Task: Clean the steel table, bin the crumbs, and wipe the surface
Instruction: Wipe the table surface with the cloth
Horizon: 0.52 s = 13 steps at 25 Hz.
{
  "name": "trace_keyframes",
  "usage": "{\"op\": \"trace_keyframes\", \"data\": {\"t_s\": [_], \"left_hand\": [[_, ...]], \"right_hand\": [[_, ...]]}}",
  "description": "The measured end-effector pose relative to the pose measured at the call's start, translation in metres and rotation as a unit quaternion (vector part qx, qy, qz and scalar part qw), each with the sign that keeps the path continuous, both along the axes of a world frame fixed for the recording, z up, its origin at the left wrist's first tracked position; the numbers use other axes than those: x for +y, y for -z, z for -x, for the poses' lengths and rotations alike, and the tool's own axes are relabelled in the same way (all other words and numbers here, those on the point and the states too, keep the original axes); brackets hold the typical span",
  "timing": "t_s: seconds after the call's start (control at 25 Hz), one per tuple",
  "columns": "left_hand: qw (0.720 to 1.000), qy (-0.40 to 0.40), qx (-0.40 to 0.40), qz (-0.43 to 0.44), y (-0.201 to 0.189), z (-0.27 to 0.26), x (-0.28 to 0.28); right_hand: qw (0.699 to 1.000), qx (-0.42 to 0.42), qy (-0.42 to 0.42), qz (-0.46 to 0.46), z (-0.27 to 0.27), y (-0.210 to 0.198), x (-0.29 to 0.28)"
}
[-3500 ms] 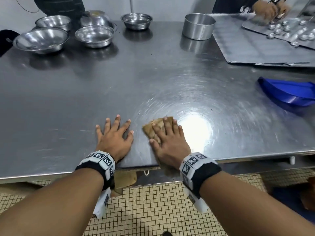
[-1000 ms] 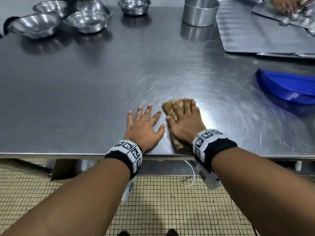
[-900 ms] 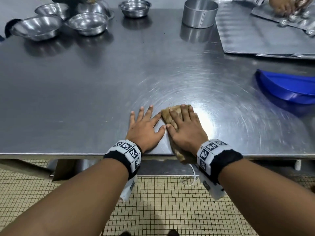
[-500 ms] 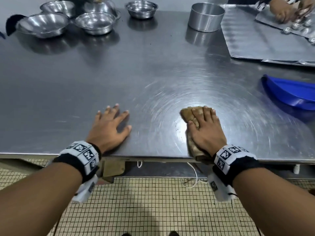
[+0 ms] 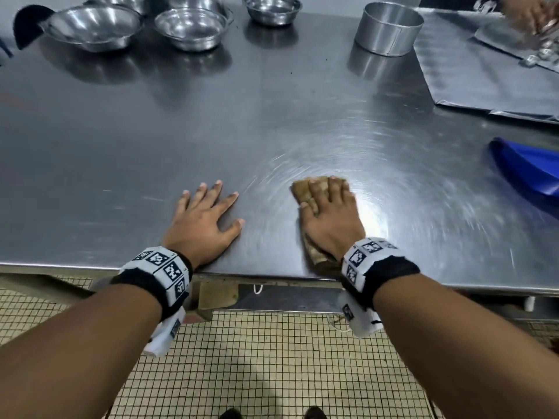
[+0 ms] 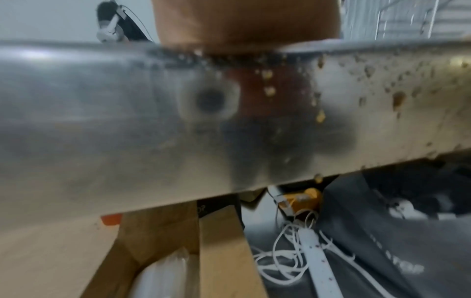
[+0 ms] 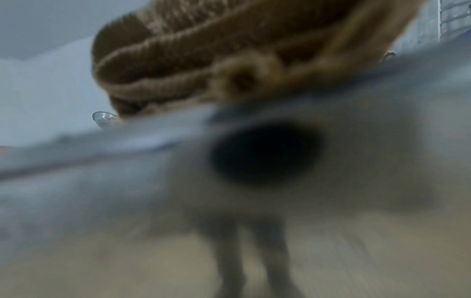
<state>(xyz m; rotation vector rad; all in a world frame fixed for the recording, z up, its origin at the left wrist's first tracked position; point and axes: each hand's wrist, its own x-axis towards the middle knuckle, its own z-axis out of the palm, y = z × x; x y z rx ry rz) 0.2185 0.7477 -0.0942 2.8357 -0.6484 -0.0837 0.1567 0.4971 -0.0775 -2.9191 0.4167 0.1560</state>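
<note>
Steel table (image 5: 272,122): brown cloth (image 5: 305,190) is pressed flat at near edge under right hand (image 5: 331,219), fingers straight, long axis running near-to-far. Left hand (image 5: 202,220) is laid spread on bare steel just left, holding nothing. Unwiped surface is judged to lie far and left.

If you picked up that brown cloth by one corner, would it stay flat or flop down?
The brown cloth would probably flop: the right wrist view shows soft folded layers, and one end already droops over the steel table edge. It likely slides easily under the flat right hand.
</note>
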Motion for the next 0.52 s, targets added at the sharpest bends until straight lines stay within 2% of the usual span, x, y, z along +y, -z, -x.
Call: {"op": "trace_keyframes", "data": {"t_s": [0.12,0.28,0.4,0.52], "left_hand": [[1.0,0.003,0.001,-0.006,0.0,0.0,-0.001],[1.0,0.013,-0.012,-0.021,0.001,-0.001,0.002],[0.999,0.033,0.005,-0.013,-0.002,-0.001,0.006],[0.999,0.041,-0.005,-0.009,-0.005,-0.007,0.022]], "right_hand": [[0.996,0.004,-0.083,-0.02,0.02,-0.004,0.044],[0.991,0.003,-0.132,-0.018,0.06,-0.001,0.045],[0.994,-0.002,-0.107,0.015,0.087,0.0,0.022],[0.991,-0.007,-0.069,0.117,0.101,-0.007,-0.013]]}}
